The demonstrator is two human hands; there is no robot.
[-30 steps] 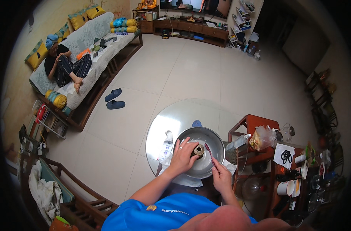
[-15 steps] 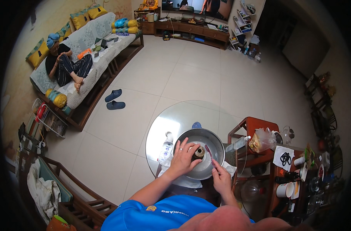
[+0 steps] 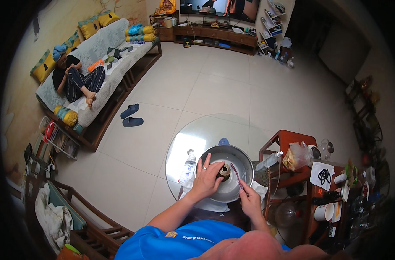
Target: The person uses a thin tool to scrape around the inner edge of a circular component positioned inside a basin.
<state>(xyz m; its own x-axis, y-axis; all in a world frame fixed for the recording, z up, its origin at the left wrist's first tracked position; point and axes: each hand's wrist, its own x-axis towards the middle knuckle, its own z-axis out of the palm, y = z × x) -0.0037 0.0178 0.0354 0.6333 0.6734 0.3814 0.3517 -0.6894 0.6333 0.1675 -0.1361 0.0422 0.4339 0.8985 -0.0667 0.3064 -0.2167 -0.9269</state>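
A round metal basin [image 3: 247, 160] with whitish water in it stands on the glass table. Inside it, my left hand [image 3: 207, 177] is wrapped round a small dark brown vessel [image 3: 224, 171] with a round mouth facing up. My right hand [image 3: 250, 199] grips the lower end of a slim purple-red toothbrush [image 3: 235, 171]. The brush slants up over the basin, just right of the vessel and apart from it. My left fingers and palm hide the vessel's left side.
A clear bottle [image 3: 189, 164] lies left of the basin, and white cloth [image 3: 215, 206] is under its near side. To the right are another bottle [image 3: 270, 160], a plastic bag [image 3: 297, 156] on a red stool and a white cup [image 3: 323, 212]. A person [image 3: 78, 80] sits on the sofa.
The whole view has shifted slightly. My hands keep nearly the same place on the vessel and the toothbrush.
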